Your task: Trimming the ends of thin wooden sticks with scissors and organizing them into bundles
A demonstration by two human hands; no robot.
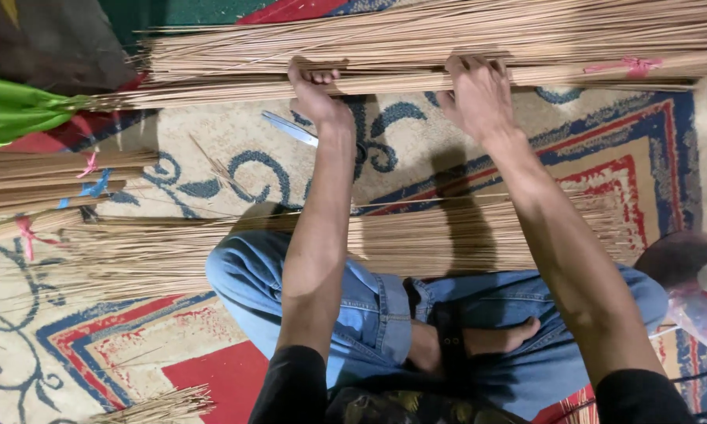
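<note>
Patterned carpet [448,141] in cream, blue and red covers the floor where a person sits cross-legged in jeans [369,314]. Along its far edge lies a long pile of thin tan sticks [416,39], running left to right, and both hands are on its near side. The left hand [314,90] curls around a small bunch of sticks, thumb under and fingers over, closed on it. The right hand [479,90] lies palm down on the same pile, fingers bent over the sticks; whether it grips any cannot be told. A pink tie [632,65] binds part of the pile towards the right edge. Just beside the left wrist a metal blade [291,128] lies on the carpet. A second layer of sticks [416,235] lies across the knees. Tied bundles [47,184] rest at the left edge, green cloth [12,110] above them.
</note>
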